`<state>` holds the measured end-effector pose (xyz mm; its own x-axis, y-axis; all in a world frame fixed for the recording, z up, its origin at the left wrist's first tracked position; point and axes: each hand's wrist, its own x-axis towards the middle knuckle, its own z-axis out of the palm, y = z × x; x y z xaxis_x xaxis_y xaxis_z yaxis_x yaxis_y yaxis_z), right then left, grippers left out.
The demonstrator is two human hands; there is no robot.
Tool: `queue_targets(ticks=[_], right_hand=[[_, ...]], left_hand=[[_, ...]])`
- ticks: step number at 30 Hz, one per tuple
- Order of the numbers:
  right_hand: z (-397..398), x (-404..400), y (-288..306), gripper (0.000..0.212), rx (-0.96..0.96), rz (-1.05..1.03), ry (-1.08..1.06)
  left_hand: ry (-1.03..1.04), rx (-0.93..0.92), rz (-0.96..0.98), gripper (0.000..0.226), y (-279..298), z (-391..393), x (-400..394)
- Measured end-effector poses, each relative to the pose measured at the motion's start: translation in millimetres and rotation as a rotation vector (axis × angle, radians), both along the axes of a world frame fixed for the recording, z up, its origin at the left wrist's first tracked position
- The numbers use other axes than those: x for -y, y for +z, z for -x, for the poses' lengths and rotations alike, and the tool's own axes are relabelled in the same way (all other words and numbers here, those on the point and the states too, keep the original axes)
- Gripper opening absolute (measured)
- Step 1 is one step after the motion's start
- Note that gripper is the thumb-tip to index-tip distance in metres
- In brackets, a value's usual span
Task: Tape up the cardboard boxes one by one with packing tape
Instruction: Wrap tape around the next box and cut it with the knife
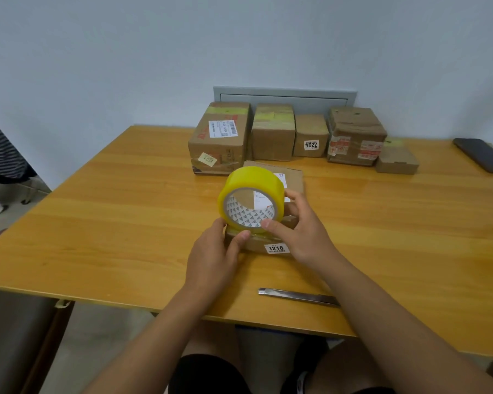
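Observation:
A flat cardboard box point(292, 177) with a white "1218" label lies in the middle of the wooden table point(125, 211). A roll of yellow packing tape point(252, 184) stands on edge over the box's near end. My right hand point(302, 234) grips the roll from the right side, fingers around its rim. My left hand point(214, 257) sits at the box's near left corner, its thumb pressing the tape end down onto the box's front edge.
Several cardboard boxes point(273, 132) stand in a row at the table's back, some with yellowish tape on top. A metal utility knife point(296, 295) lies near the front edge. A dark phone point(481, 157) rests far right. A person in a striped top stands at far left.

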<state>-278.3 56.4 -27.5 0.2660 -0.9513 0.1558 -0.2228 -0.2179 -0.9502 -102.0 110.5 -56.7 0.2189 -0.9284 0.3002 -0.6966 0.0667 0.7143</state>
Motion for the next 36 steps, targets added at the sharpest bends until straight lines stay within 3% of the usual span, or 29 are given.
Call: queue_targets(ticks=[3,5,8,11,14,18,23,27,32,36], right_hand=[[-1.3,-0.9,-1.8,0.053,-0.034,0.026,-0.023],[-0.4,-2.1,-2.4,0.050,0.043,0.042,-0.101],[0.7,-5.5,-3.1,0.053,0.157,0.053,-0.212],[0.4,-5.4,-4.8,0.048,0.119,0.054,-0.207],[3.5,-3.1,-4.6,0.046,0.074,0.031,-0.142],[6.9,-2.0,-2.5,0.061,-0.030,0.020,-0.087],[11.0,-0.8,6.8,0.055,0.047,-0.044,-0.031],[35.3,-0.8,16.3,0.051,0.189,-0.005,-0.131],[62.7,-5.3,10.0,0.059,0.093,0.056,-0.124],[58.0,-8.1,1.9,0.044,0.121,-0.043,-0.077]], left_hand=[[0.051,0.125,-0.020,0.035,-3.6,-2.1,-1.9],[0.083,0.251,-0.020,0.033,-1.6,0.2,-4.0],[0.096,0.373,-0.003,0.050,-0.2,3.1,-5.5],[0.057,0.442,0.029,0.061,-5.7,2.5,-4.5],[0.027,0.484,0.101,0.056,-9.1,4.0,-3.2],[-0.096,0.428,0.075,0.050,-8.6,4.2,-1.9],[-0.071,0.440,0.049,0.039,-2.1,2.5,-2.7],[0.010,0.480,0.018,0.048,2.2,4.3,-6.1],[-0.006,0.553,0.016,0.047,4.0,9.8,-6.4],[-0.063,0.617,-0.045,0.057,10.8,11.4,-4.5]])
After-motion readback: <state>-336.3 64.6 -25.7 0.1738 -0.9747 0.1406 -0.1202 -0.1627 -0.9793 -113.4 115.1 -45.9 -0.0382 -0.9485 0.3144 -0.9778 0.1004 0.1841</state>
